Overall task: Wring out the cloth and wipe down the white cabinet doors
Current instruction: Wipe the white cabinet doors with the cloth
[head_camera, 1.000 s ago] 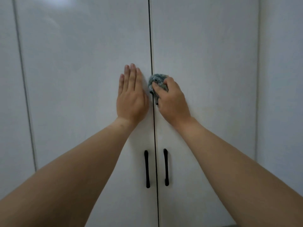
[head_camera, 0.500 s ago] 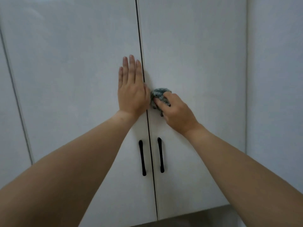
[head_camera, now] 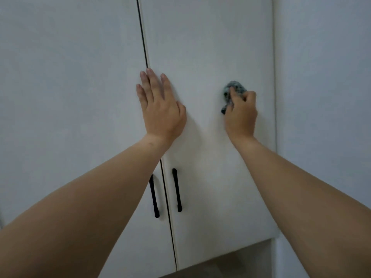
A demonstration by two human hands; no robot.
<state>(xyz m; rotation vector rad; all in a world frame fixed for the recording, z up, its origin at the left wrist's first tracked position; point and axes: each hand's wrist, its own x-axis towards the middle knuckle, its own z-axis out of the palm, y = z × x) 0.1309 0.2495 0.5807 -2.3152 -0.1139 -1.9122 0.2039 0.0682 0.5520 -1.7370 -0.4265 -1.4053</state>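
A: What do we see, counting from the hands outward?

B: We see two bare hands and two forearms reaching up from the bottom corners. The left hand [head_camera: 160, 109] lies flat, fingers straight and slightly spread, palm pressed against the cabinet with nothing in it. Its fingertips straddle the dark seam between the doors, and most of the palm rests on the right door.

A: And the other one?

B: The right hand [head_camera: 241, 113] is curled round one cloth [head_camera: 233, 91], a small bunched wad, mottled grey and dark. The fingers pinch it against the right cabinet door [head_camera: 200, 47], and the cloth shows above and to the left of the knuckles.

A: How do we place the cloth relative to both hands?

B: It sits in the right hand's grip, well apart from the left hand, roughly level with the left fingers and nearer the door's right edge than the seam.

A: What else do we count?

B: Two white doors, the left cabinet door [head_camera: 70, 77] and the right one, closed. Two black bar handles (both upright, one per door) flank the seam below the hands: the left handle [head_camera: 154, 197] partly behind the left forearm, the right handle [head_camera: 177, 190] in full view. A pale wall [head_camera: 321, 57] stands to the right.
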